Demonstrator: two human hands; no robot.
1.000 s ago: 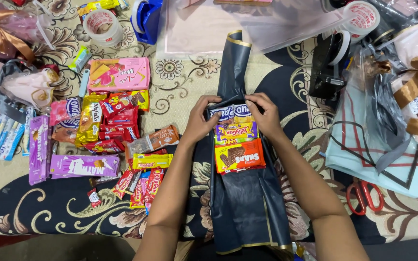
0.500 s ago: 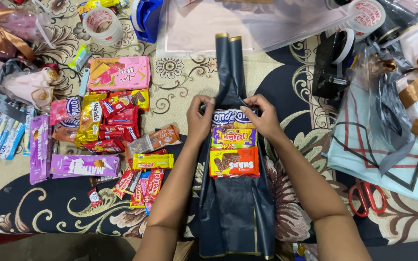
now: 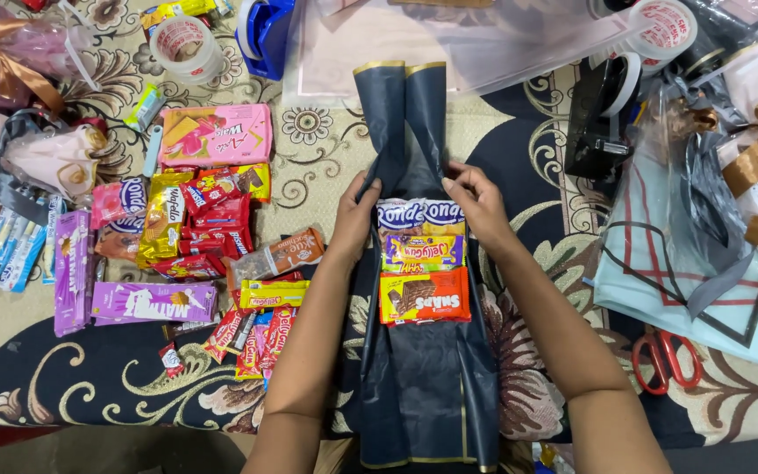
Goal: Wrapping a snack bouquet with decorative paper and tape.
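Since a second ago, your hands have slid up from the sides of the snack stack to its top edge, and the dark wrapping sheet now lies straighter, its gold-trimmed end reaching further up.

Head view: your left hand [image 3: 357, 219] pinches the left fold of the navy wrapping sheet [image 3: 423, 386] just beside the top packet, fingers curled onto the paper. Your right hand [image 3: 477, 200] grips the right fold the same way, fingers bent over the sheet's edge. Between both hands sit three packets in a column on the sheet: a blue-and-white wafer packet [image 3: 420, 215] on top, a purple-and-yellow candy packet [image 3: 424, 251] in the middle, a red-and-orange biscuit packet [image 3: 425, 297] lowest. All three touch, edges overlapping.

Left of your left forearm, a heap of snack packets [image 3: 199, 219] spreads over the patterned carpet [image 3: 309, 149], with a pink box [image 3: 215, 134] above it and a purple bar [image 3: 153, 301] below. Two tape rolls [image 3: 184, 42] lie near the top edge. Red-handled scissors [image 3: 667, 360] rest to the right, beside pale blue wrapping paper [image 3: 651, 272].
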